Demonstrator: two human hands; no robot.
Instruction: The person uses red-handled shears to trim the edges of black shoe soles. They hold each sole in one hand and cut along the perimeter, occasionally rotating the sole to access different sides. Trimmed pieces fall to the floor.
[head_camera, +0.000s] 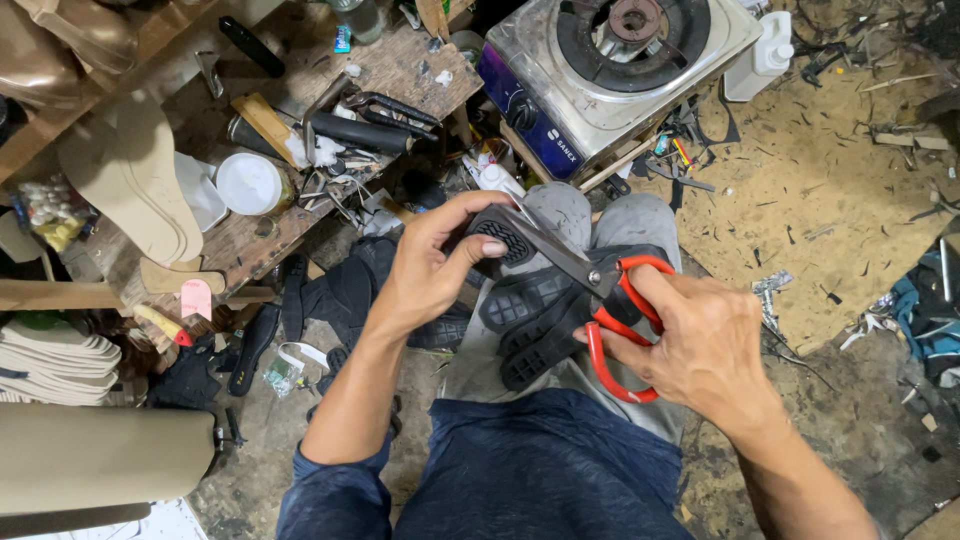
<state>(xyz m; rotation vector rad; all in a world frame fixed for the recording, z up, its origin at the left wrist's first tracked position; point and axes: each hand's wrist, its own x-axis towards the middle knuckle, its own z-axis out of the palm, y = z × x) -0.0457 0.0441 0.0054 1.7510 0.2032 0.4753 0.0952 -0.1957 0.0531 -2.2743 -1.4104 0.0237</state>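
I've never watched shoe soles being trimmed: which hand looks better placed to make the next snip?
The right hand, probably: its fingers are already through the red handles of the scissors, whose blades meet the black sole. The left hand is busy pinching the sole's upper end, steadying it.

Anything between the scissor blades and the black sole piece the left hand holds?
Nothing visible. The left hand pinches the black treaded sole piece, and the blades of the red-handled scissors, held by the right hand, already meet its edge. More sole pieces lie below on the lap.
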